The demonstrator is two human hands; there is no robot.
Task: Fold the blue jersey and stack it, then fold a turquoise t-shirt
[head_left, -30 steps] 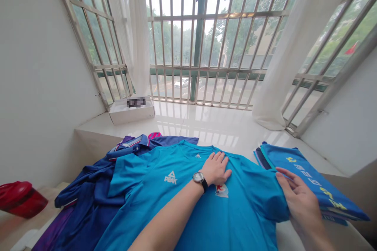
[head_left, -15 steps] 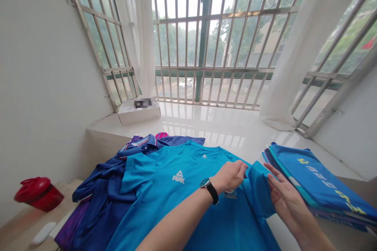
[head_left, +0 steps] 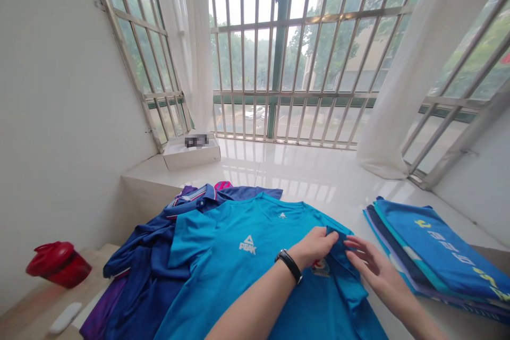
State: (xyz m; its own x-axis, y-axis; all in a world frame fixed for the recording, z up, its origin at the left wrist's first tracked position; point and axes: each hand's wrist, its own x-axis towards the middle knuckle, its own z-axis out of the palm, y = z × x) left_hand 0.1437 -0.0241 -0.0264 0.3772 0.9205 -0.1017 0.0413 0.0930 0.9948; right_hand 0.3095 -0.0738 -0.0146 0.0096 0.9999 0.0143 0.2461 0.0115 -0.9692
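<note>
A bright blue PEAK T-shirt [head_left: 223,244] lies spread front side up before me, its collar toward the window. My left hand [head_left: 314,247], with a black-strapped watch [head_left: 289,266] on the wrist, is closed in a pinch on fabric near the shirt's right-hand sleeve. Beside it, my right hand [head_left: 372,263] has its fingers stretched out, the tips at the edge of that sleeve. Part of the chest badge [head_left: 320,268] shows below my left hand. The sleeve cloth is bunched between the two hands.
Dark blue clothes [head_left: 149,271] are heaped at left under the T-shirt's edge. A stack of folded shirts [head_left: 442,249] lies at right. A white box [head_left: 191,156] stands on the glossy sill [head_left: 255,162]. A red lidded container [head_left: 59,264] and a white object [head_left: 66,317] are at lower left.
My left hand has shifted its pinch slightly, and the raised sleeve has come down toward the shirt. My right hand's fingers have come off the sleeve's folded cloth. The view has shifted a little.
</note>
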